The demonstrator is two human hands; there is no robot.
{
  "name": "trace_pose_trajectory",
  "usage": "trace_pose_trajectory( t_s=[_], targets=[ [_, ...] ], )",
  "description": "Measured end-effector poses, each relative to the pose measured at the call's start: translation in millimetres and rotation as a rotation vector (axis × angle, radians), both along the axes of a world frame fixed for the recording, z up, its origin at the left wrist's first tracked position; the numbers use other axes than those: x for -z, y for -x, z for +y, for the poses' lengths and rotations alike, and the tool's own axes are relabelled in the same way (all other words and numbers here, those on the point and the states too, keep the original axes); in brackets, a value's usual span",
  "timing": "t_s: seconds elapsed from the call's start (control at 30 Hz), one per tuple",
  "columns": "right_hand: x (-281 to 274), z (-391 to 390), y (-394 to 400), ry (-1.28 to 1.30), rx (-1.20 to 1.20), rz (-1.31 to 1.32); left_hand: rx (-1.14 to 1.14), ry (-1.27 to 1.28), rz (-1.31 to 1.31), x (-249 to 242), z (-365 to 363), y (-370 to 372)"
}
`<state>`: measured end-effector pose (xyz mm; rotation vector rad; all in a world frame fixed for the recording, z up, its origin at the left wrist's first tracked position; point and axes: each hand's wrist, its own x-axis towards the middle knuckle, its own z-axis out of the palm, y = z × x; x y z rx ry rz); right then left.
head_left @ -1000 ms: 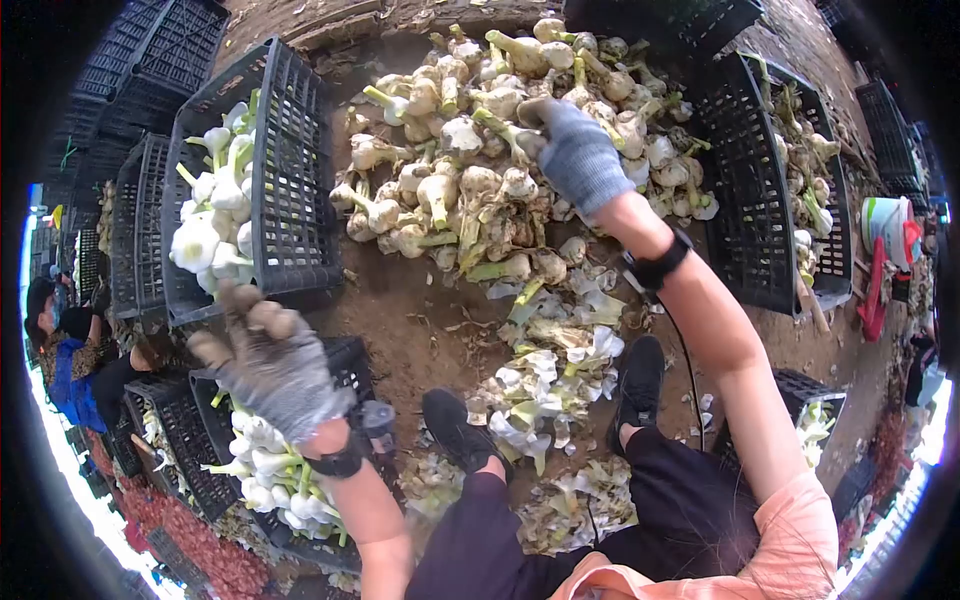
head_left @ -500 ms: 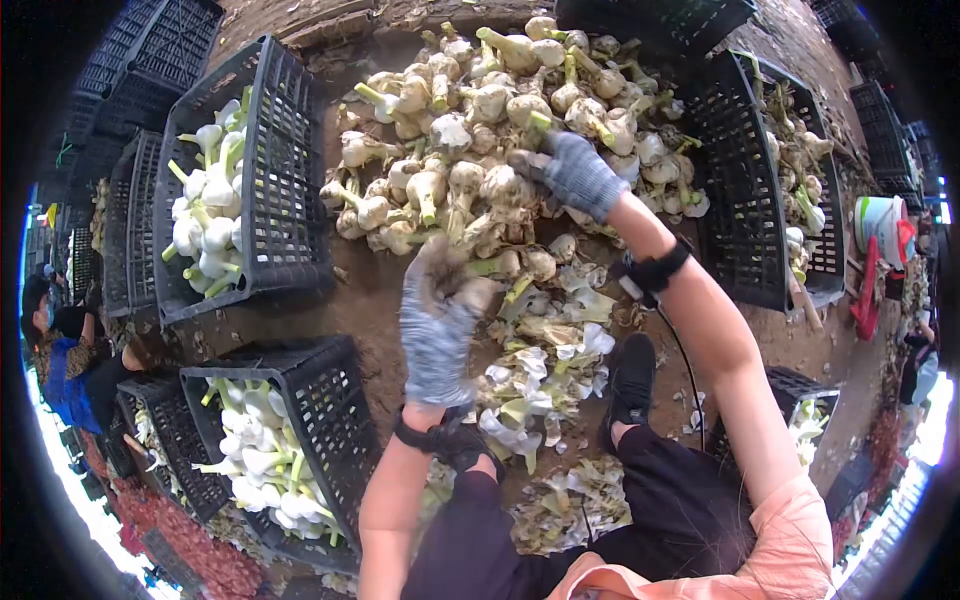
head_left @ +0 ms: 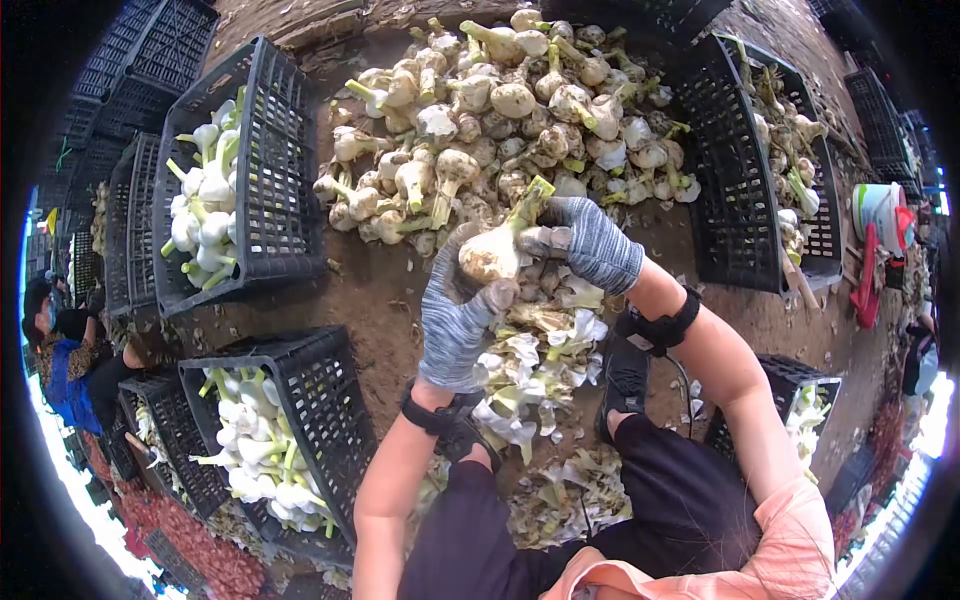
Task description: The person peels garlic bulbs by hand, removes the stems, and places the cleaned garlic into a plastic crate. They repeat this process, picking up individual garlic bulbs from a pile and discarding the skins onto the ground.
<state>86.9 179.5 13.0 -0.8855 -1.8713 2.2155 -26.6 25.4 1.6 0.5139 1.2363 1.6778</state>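
Observation:
My left hand (head_left: 456,318), in a grey glove with soiled fingertips, is wrapped round the bulb of a garlic head (head_left: 490,254). The fingers of my right hand (head_left: 592,243), gloved the same way, press on that garlic at the base of its short green stem, which points up and to the right. Just beyond both hands lies a large pile of garlic (head_left: 450,165) with dirty skins and cut stems. Peeled-off skins (head_left: 540,365) are heaped on the ground below my hands, between my feet.
Black crates of whiter garlic stand at the left (head_left: 285,190) and lower left (head_left: 325,400). Another crate (head_left: 735,170) holds garlic at the right. Beyond it are a white bucket (head_left: 877,212) and a red object (head_left: 866,285). A person (head_left: 72,370) sits at the far left.
My right hand has come back from the pile towards me and met my left hand. A garlic head is now held between them, and my left hand has closed round its bulb.

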Motion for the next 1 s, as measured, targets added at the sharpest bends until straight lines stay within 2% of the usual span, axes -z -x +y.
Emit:
trace_pose_trajectory(
  t_s=[0.07, 0.1, 0.17, 0.23, 0.3, 0.33, 0.37, 0.43, 0.47, 0.5, 0.57, 0.6, 0.63, 0.7, 0.73, 0.77, 0.83, 0.87, 0.9, 0.97, 1.0],
  targets=[
    [22, -6, -5, -0.067, 0.003, 0.016, 0.02, 0.044, -0.257, 5, -4, 2],
    [28, -9, -6, -0.134, 0.006, 0.032, 0.02, 0.044, -0.257, 2, -4, 3],
    [32, -13, -13, -0.061, -0.013, -0.074, 0.009, 0.128, -0.532, -8, -5, 4],
    [42, -17, -14, -0.342, -0.065, 0.159, -0.074, 0.226, -0.606, -5, -3, 6],
    [40, -24, -18, -0.41, -0.012, 0.163, 0.0, 0.34, -0.827, 9, -5, 19],
    [39, -26, -18, -0.51, -0.017, 0.171, -0.063, 0.345, -0.671, 10, -2, 16],
    [38, -27, -19, -0.61, -0.021, 0.178, -0.062, 0.346, -0.673, 9, -2, 13],
    [35, -29, -19, -0.632, 0.02, 0.218, -0.121, 0.173, -0.545, 2, -4, 8],
    [30, -29, -19, -0.667, 0.012, 0.197, -0.041, 0.099, -0.369, 3, -8, 6],
    [26, -28, -18, -0.701, 0.006, 0.177, -0.039, 0.098, -0.368, 8, -7, 6],
    [25, -29, -17, -0.791, -0.009, 0.211, -0.114, -0.055, 0.516, 21, -4, 1],
    [24, -29, -17, -0.881, -0.029, 0.245, -0.152, 0.03, 0.714, 8, -2, -2],
    [22, -31, -16, -0.881, -0.03, 0.244, -0.153, 0.029, 0.713, 7, -3, -1],
    [15, -36, -16, -0.529, 0.06, 0.281, -0.059, 0.089, 0.729, 6, -6, 5],
    [18, -40, -19, -0.055, 0.179, 0.324, -0.062, 0.147, 0.747, 10, -10, 6],
    [15, -34, -20, 0.106, 0.161, 0.176, -0.061, 0.149, 0.747, 12, -10, 6],
    [21, -14, -12, 0.17, 0.067, 0.196, -0.11, 0.053, 0.523, 14, -11, 7],
    [21, -26, -13, 0.528, 0.422, 0.424, -0.055, 0.04, 0.584, 14, -13, 13],
    [29, -15, -21, 0.854, 0.391, 0.312, -0.053, 0.041, 0.582, 13, -15, 15],
    [46, -7, -28, 1.029, 0.361, 0.359, 0.013, 0.024, 0.196, 10, -18, 16],
    [55, -8, -32, 1.03, 0.362, 0.358, -0.008, 0.022, 0.057, 6, -18, 14]
  ],
)
